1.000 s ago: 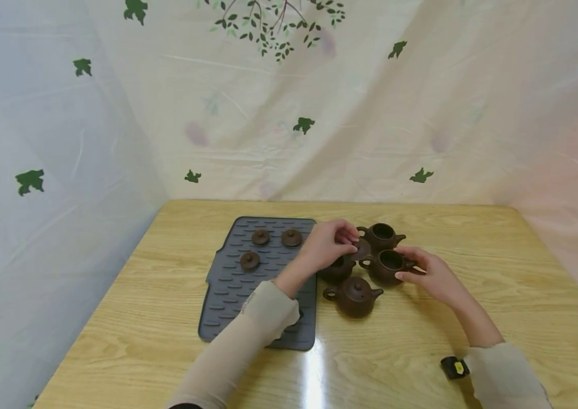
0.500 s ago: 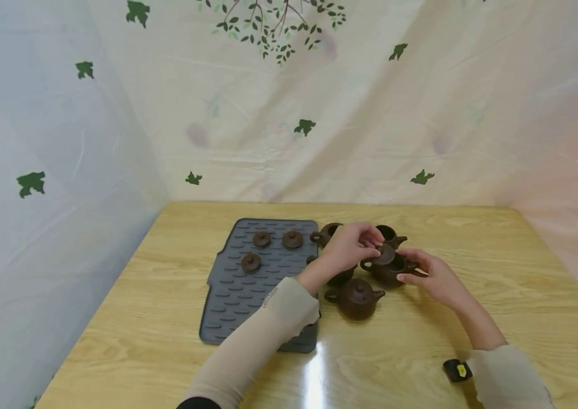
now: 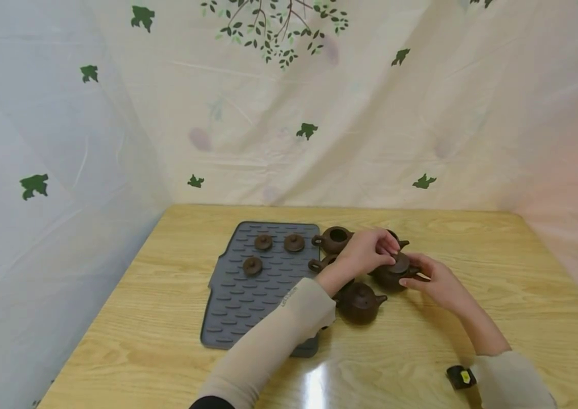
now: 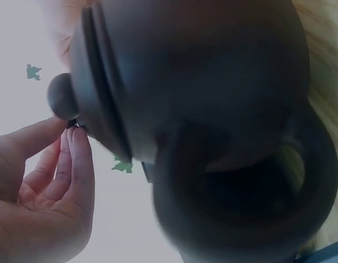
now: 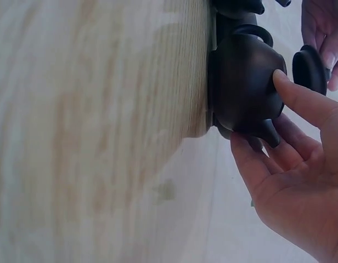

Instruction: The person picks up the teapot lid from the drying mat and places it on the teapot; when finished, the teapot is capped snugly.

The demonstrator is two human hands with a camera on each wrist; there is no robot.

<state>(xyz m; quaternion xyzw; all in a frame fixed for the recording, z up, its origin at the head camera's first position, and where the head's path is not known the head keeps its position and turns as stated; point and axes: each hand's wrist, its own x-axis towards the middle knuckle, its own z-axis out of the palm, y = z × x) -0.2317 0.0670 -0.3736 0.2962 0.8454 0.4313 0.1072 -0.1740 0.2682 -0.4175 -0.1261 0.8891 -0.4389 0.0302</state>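
Note:
My left hand (image 3: 367, 250) pinches a dark brown teapot lid (image 3: 399, 263) by its knob, over the mouth of an open teapot (image 3: 390, 280). In the right wrist view the lid (image 5: 309, 68) is tilted on edge and a small gap separates it from the teapot (image 5: 247, 82). My right hand (image 3: 437, 284) steadies that teapot at its spout end, thumb on one side and fingers round the other. A lidded teapot (image 3: 360, 305) stands nearer me; a large, blurred teapot (image 4: 207, 71) fills the left wrist view.
Three more lids, such as one lid (image 3: 253, 266), lie on a grey ridged mat (image 3: 248, 307) at left. Open teapots stand behind: one back left (image 3: 333, 241), one partly hidden (image 3: 322, 263), one at the back right (image 3: 402, 243). A black object with a yellow mark (image 3: 460, 376) lies near the right sleeve.
My left hand has carried the lid rightward from beside the teapots to over the open teapot. The right hand has stayed at that teapot's spout.

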